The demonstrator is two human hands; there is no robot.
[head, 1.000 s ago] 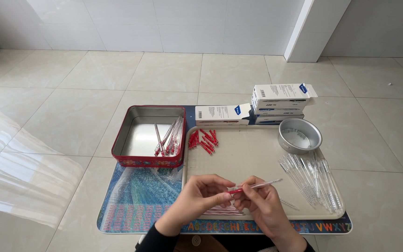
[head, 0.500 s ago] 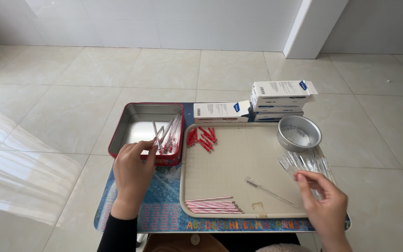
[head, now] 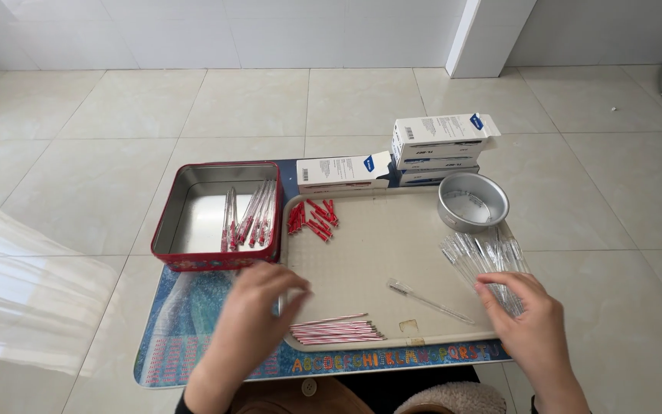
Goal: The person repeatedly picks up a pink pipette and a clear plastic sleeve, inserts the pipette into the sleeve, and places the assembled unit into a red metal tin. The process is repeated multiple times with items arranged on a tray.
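Note:
My left hand [head: 250,314] hovers over the tray's front left edge, fingers curled with nothing in them, just left of a bundle of red refills [head: 336,330]. My right hand [head: 528,322] rests on the pile of clear pen barrels [head: 484,257] at the right side of the beige tray [head: 369,261]; whether it grips one I cannot tell. One clear barrel [head: 429,300] lies loose between the hands. Red pen caps [head: 312,217] lie heaped at the tray's far left. Assembled pens [head: 250,216] lie in the red tin [head: 170,222].
A round metal bowl [head: 472,201] stands at the tray's far right corner. White cardboard boxes [head: 438,146] are stacked behind it, another box [head: 342,172] beside them. Everything sits on a patterned low table [head: 185,337] over a tiled floor.
My left hand came back from the red tin to the tray's front edge near the refills. My right hand has moved up onto the pile of clear barrels.

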